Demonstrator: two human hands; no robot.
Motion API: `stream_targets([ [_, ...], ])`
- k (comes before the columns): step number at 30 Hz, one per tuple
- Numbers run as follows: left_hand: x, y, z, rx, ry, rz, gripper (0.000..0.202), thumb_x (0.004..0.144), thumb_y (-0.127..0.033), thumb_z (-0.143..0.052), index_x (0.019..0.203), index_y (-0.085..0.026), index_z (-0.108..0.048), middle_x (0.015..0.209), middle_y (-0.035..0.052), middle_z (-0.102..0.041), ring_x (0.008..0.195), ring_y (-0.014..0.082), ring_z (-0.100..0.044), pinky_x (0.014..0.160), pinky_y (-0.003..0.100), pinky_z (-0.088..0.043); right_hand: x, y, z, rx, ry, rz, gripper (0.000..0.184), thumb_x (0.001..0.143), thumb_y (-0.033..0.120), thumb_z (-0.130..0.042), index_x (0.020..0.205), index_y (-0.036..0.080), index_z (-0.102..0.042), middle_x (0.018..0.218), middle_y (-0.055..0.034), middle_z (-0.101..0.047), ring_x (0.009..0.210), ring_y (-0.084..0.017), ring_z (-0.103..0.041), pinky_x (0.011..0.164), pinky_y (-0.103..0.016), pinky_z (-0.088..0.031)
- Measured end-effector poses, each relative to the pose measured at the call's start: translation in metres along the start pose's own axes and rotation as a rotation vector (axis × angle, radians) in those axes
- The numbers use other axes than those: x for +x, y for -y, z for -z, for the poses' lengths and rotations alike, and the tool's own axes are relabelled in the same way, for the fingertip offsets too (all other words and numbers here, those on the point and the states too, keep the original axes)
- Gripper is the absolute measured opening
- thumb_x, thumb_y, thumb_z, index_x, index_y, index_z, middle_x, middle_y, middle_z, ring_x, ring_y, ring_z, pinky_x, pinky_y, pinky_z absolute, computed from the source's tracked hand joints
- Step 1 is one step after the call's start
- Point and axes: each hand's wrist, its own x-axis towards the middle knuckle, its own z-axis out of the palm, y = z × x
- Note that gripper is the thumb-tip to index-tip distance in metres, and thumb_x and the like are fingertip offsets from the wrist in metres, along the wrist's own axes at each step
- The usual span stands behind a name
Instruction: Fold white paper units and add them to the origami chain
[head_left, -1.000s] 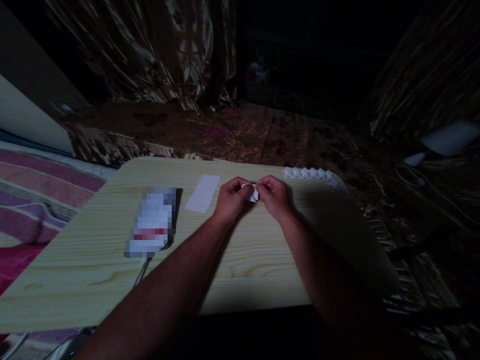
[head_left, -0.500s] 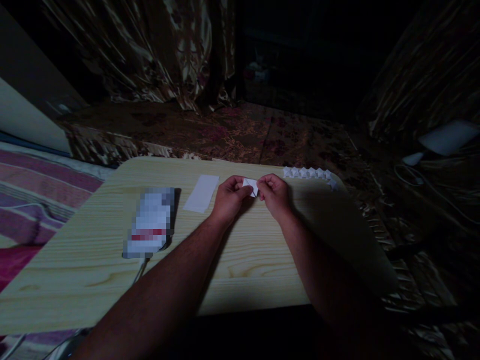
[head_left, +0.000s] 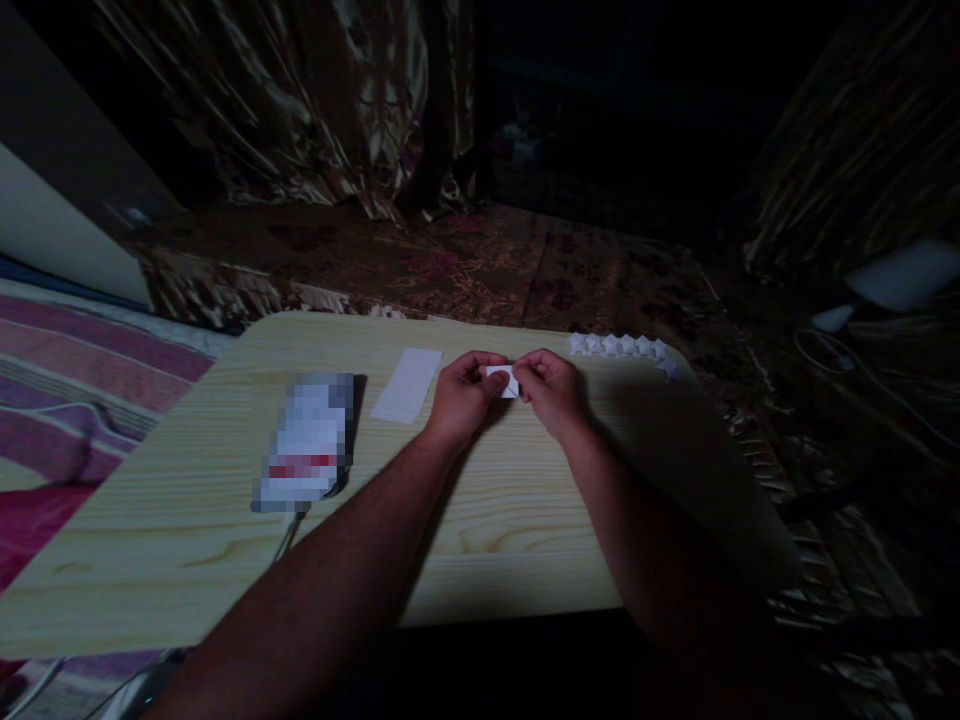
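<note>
A small folded white paper piece (head_left: 503,380) is pinched between both hands over the far middle of the light wooden table (head_left: 187,520). My left hand (head_left: 459,398) grips its left side with fingers curled. My right hand (head_left: 553,392) pinches the right side with thumb and fingertips. Just left of my hands a flat white paper strip (head_left: 407,385) lies on the table. Several small white folded paper stars (head_left: 619,346) sit in a row along the far right edge.
A blurred-out phone (head_left: 307,442) lies on the left of the table with a cable (head_left: 283,538) running off the near edge. Patterned dark fabric covers the ground beyond. A striped cloth (head_left: 67,380) lies at left. White devices and cords (head_left: 862,310) rest at far right.
The paper piece has been turned and pressed between my fingers, now showing a flatter rectangular face. My hands stayed in nearly the same place.
</note>
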Motion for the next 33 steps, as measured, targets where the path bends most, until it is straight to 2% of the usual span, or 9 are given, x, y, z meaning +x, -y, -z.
stream_targets([
  [6,0.002,-0.004,0.002,-0.023,-0.073,-0.079,0.043,0.064,-0.02,-0.069,0.106,-0.02,-0.064,0.06,-0.005,-0.052,0.05,0.0072,-0.043,0.051,0.021,-0.035,-0.001,0.004,0.003,0.102,0.056,-0.021,0.016,0.072,0.031,-0.061,0.081,0.018,-0.057,0.06,0.0043,-0.057,0.044,-0.007,-0.044,0.043,-0.02,-0.035],
  [12,0.004,-0.005,0.004,-0.001,-0.173,-0.097,0.027,0.064,-0.023,-0.069,0.09,-0.018,-0.067,0.06,-0.003,-0.054,0.051,0.0085,-0.045,0.051,0.022,-0.036,-0.004,0.006,0.001,0.117,0.151,-0.039,0.027,0.067,0.032,-0.067,0.088,0.019,-0.056,0.067,0.0033,-0.06,0.052,-0.008,-0.051,0.046,-0.02,-0.041],
  [20,0.007,0.0,0.007,-0.066,-0.204,-0.018,0.027,0.062,-0.028,-0.072,0.086,-0.015,-0.067,0.074,0.0027,-0.065,0.061,0.0102,-0.055,0.058,0.022,-0.042,-0.003,0.003,-0.002,0.124,0.187,-0.02,0.032,0.063,0.025,-0.069,0.091,0.019,-0.054,0.075,0.0012,-0.062,0.062,-0.011,-0.059,0.049,-0.021,-0.047],
  [33,0.01,0.0,0.012,-0.158,-0.177,0.03,0.024,0.06,-0.025,-0.072,0.081,-0.015,-0.068,0.072,0.003,-0.064,0.063,0.0112,-0.056,0.06,0.024,-0.043,-0.006,0.004,-0.003,0.147,0.238,0.012,0.033,0.065,0.026,-0.07,0.094,0.02,-0.056,0.079,0.0007,-0.062,0.066,-0.011,-0.059,0.05,-0.021,-0.049],
])
